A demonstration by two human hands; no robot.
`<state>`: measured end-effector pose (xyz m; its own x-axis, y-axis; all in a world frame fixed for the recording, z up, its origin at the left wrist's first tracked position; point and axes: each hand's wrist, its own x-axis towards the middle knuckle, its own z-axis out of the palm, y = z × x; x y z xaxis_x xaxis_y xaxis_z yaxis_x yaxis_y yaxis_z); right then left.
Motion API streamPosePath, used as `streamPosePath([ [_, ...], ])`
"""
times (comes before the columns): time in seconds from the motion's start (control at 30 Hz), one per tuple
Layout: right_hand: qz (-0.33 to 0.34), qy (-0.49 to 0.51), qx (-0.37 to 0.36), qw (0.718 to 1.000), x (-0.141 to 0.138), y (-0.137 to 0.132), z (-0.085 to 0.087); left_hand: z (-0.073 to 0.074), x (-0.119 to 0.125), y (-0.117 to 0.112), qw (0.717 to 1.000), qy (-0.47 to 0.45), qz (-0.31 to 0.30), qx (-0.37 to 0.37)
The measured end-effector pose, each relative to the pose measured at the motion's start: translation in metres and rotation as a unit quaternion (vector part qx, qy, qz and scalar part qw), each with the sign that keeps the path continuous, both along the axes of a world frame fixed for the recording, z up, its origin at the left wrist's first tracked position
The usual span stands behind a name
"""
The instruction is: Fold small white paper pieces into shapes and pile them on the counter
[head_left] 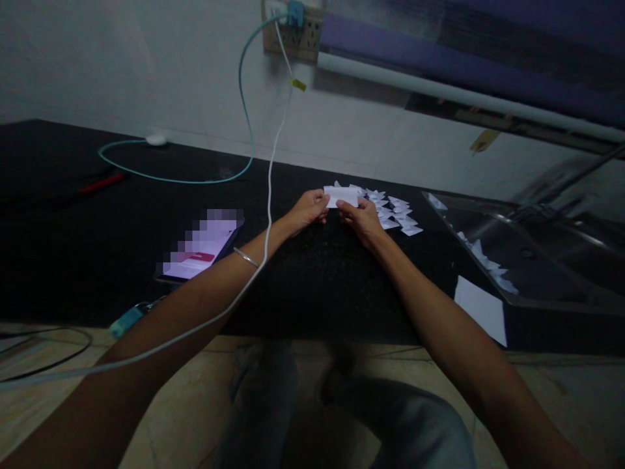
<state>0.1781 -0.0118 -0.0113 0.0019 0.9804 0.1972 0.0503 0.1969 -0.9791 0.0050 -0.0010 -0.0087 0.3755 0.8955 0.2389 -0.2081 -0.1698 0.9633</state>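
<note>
Between both hands I hold a small white rectangle of paper [341, 195], level above the black counter. My left hand [312, 207] pinches its left end, thumb on top and fingers curled. At its lower right edge my right hand [362, 217] has the thumb laid on the paper and the other fingers closed beneath. Just behind and to the right lie several folded white paper triangles [400, 212] in overlapping rows. Part of that group is hidden by the paper and my right hand.
A lit tablet or phone [202, 244] lies left of my arm. A white cable [270, 195] hangs across my left forearm. At right, more paper pieces [488, 264] lie along the metal sink [547, 273], near a white paper stack [481, 309]. Keys [127, 320] sit at the front edge.
</note>
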Motion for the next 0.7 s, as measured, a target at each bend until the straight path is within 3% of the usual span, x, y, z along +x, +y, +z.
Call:
streamPosePath([
  [0.43, 0.012, 0.027, -0.006, 1.000, 0.0007, 0.0027, -0.0017, 0.0021, 0.0005, 0.0003, 1.000, 0.000, -0.004, 0.012],
  [0.7, 0.027, 0.008, -0.013, 1.000, 0.0013, 0.0047, -0.0045, 0.0041, 0.0032, 0.0041, 0.997, 0.040, 0.043, 0.042],
])
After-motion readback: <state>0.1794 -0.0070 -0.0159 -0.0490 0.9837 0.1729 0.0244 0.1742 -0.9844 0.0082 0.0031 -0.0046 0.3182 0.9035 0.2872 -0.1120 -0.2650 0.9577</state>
